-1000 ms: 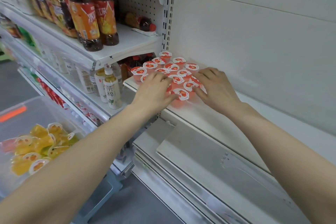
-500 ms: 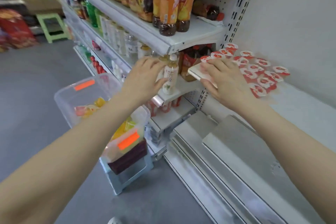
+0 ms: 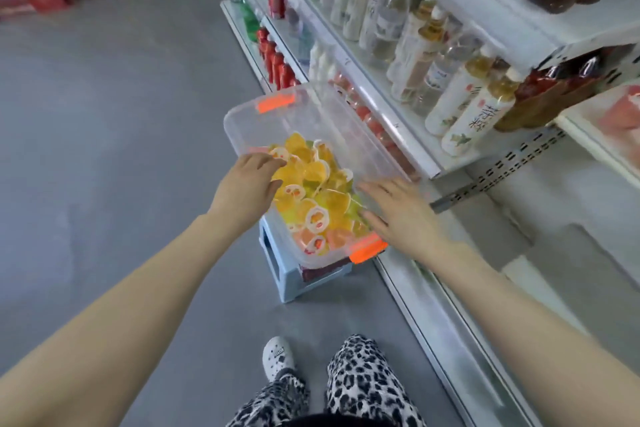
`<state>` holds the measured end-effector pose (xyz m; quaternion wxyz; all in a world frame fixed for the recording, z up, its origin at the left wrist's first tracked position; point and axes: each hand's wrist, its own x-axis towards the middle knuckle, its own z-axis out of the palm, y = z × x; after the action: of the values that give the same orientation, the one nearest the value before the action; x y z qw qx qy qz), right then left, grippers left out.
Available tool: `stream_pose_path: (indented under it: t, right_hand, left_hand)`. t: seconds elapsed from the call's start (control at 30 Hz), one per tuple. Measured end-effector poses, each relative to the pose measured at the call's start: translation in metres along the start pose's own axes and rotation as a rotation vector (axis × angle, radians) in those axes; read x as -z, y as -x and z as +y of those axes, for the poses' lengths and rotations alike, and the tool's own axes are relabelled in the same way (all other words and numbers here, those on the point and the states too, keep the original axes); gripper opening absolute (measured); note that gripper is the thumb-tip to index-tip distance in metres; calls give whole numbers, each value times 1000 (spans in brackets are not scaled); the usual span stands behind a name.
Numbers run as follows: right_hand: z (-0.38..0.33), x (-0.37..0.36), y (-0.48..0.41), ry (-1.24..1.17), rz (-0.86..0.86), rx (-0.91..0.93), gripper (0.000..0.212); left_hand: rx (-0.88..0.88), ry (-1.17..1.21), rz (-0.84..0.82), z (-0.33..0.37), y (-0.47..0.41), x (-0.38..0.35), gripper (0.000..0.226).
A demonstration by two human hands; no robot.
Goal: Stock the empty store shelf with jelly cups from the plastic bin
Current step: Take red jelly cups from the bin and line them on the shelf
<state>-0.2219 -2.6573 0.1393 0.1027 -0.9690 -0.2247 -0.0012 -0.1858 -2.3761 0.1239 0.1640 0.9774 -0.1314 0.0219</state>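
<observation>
Hands swung back to plastic bin (image 3: 311, 114) mid-frame: right hand (image 3: 401, 215) splayed, empty; left hand (image 3: 246, 184) over jelly cups (image 3: 311, 191), grip unclear. Reload began.

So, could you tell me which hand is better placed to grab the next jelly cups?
Probably the left hand: its fingers curl over the jelly cups in the bin, while the right hand hovers flat and spread at its rim.

The fingertips of the left hand (image 3: 247, 185) dip out of sight among the yellow and orange jelly cups (image 3: 313, 184) in the clear plastic bin (image 3: 311, 111); whether they grip one cannot be told. The pale blue stool (image 3: 287, 276) is mostly hidden beneath the bin. Blurred red jelly cups (image 3: 623, 111) on the white shelf (image 3: 588, 139) are cut by the right edge.
</observation>
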Motion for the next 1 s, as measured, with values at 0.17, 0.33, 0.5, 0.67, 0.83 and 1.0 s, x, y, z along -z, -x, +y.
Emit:
stream_pose_path:
  t: [0.17, 0.33, 0.5, 0.67, 0.83, 1.0]
  right_hand:
    - [-12, -45, -38, -66, -340, 25, 50]
    - [-20, -77, -69, 48, -487, 277, 61]
    - [-37, -100, -93, 165, -562, 425, 57]
    - [-19, -97, -97, 21, -536, 404, 52]
    - [10, -76, -109, -429, -473, 37, 51]
    - [37, -63, -132, -589, -283, -128, 50]
  left_hand:
    - [56, 31, -44, -19, 0, -29, 35]
    - [95, 18, 55, -21, -4, -45, 27]
    - [51, -40, 170, -22, -5, -50, 18]
    - [24, -85, 139, -24, -9, -50, 19]
    - [50, -141, -12, -28, -35, -42, 32]
    - [193, -243, -168, -36, -93, -45, 38]
